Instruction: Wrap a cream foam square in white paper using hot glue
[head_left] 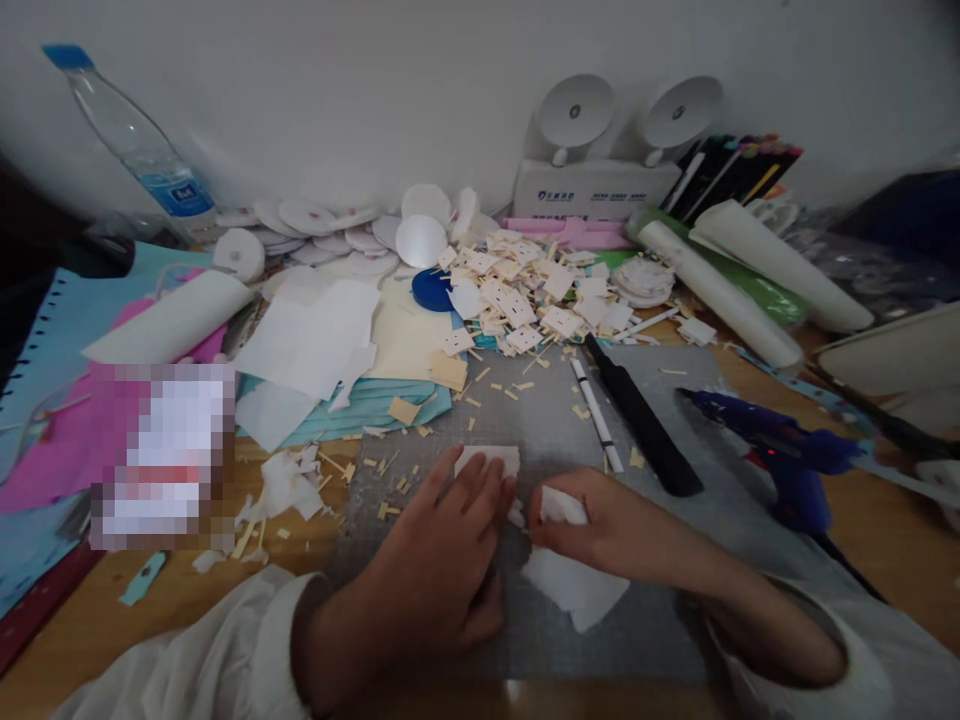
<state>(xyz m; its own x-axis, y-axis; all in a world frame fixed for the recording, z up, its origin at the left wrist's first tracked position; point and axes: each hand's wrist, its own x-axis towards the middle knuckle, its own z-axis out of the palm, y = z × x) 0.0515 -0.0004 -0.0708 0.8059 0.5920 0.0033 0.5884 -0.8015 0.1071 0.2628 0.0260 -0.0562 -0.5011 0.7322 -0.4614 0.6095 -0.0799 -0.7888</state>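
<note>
My left hand lies over a small white paper piece on the grey cutting mat, its fingers stretched out and pressing down. Most of that piece is hidden under the fingers. Just to the right, my right hand is closed around a crumpled white tissue. A second white sheet lies on the mat below this hand; whether the two are joined, I cannot tell. Beyond my hands are a white pen, a black-handled knife and a blue glue gun.
A heap of small cream squares on sticks covers the mat's far side. White discs, paper sheets and a water bottle stand or lie at left. Paper rolls and a twin-lamp light are at the back right. Scraps litter the table.
</note>
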